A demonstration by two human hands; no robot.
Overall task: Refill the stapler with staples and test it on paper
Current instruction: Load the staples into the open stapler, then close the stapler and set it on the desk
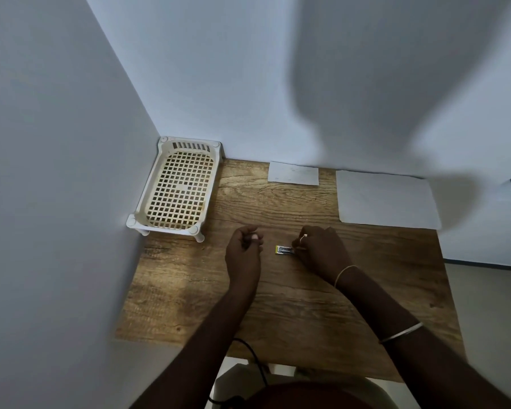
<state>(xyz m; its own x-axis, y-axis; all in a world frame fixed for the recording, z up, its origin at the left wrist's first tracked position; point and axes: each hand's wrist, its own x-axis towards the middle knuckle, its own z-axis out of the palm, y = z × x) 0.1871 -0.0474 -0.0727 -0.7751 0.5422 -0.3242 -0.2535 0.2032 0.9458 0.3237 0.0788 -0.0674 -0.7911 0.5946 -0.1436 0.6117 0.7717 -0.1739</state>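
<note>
Between my hands on the surface (278, 305) lies the staple box (284, 250), my right hand (322, 249) fingers (296, 245) pinching its end; left hand (244, 246) fingers curl closed, basket (177, 187) far left, paper (387, 199) far right.

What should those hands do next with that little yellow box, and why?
Probably lift a staple strip out of the staple box: the right hand pinches at its open end, the left hand is curled beside it, and no stapler shows.
</note>
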